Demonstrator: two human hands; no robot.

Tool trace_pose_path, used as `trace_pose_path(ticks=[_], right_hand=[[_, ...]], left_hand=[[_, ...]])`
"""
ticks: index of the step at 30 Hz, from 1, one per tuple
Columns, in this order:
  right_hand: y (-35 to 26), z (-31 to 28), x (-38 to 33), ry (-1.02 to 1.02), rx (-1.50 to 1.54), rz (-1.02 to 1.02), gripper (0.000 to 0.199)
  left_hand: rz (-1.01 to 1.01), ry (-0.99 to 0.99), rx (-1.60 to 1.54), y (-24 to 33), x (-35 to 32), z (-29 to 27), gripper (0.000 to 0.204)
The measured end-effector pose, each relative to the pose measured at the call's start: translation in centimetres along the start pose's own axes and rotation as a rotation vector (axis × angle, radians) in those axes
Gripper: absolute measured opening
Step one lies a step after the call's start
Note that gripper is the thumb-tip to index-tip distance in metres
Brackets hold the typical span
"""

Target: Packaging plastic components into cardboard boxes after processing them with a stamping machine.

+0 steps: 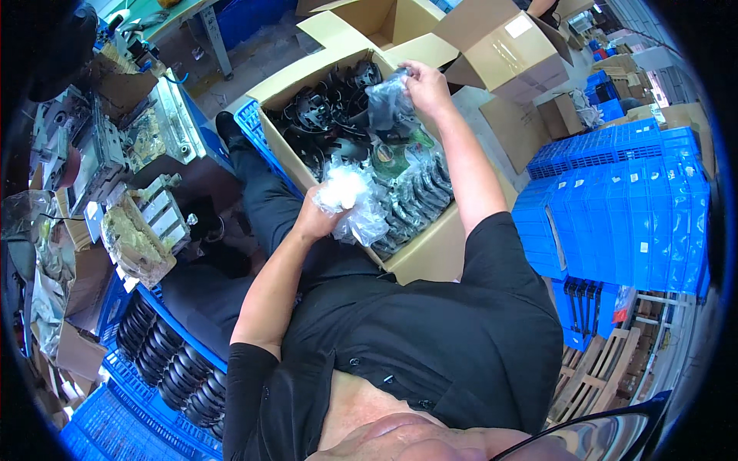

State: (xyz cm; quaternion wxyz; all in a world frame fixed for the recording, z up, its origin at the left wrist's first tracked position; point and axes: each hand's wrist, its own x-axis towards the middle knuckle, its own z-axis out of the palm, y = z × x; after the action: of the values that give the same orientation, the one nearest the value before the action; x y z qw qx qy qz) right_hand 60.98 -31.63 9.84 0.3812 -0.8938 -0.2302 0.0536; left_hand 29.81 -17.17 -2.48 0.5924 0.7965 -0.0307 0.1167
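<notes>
Bagged black part (pixel 387 98), wrapped in clear plastic, held up over the far edge of the open cardboard box (pixel 430 253). Pinched at its top by the right hand (pixel 425 86), fingers closed round the bag's upper corner. Left hand (pixel 321 217) at the box's near left edge, fingers curled shut on a crumpled bunch of clear plastic bags (pixel 347 198). Inside the box: loose black parts (pixel 327 115) heaped toward the far left corner, rows of bagged parts (pixel 415 201) stacked along the near right side. Blue crate (pixel 250 123) just beside the box's left wall. Another blue crate (pixel 123 369) of black round parts (pixel 165 361) lower left. Stacked blue crates (pixel 623 207) well apart to the right.
</notes>
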Motion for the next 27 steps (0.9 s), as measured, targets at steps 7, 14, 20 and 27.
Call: trace_pose_path(ticks=[7, 14, 20, 27], right_hand=[[2.7, 2.0, 3.3, 0.061, -0.288, -0.216, 0.014], [1.5, 2.9, 3.4, 0.11, -0.294, -0.343, 0.015], [-0.4, 2.1, 2.1, 0.3, -0.093, -0.372, 0.012], [-1.7, 0.3, -0.2, 0.492, 0.191, -0.24, 0.013]], left_hand=[[0.014, -0.037, 0.024, -0.1, 0.1, 0.1, 0.025], [-0.083, -0.042, -0.051, -0.4, 0.2, 0.5, 0.026], [-0.003, -0.029, 0.021, 0.2, 0.3, 0.4, 0.021], [0.05, 0.064, 0.038, 0.8, 0.6, -0.6, 0.022]])
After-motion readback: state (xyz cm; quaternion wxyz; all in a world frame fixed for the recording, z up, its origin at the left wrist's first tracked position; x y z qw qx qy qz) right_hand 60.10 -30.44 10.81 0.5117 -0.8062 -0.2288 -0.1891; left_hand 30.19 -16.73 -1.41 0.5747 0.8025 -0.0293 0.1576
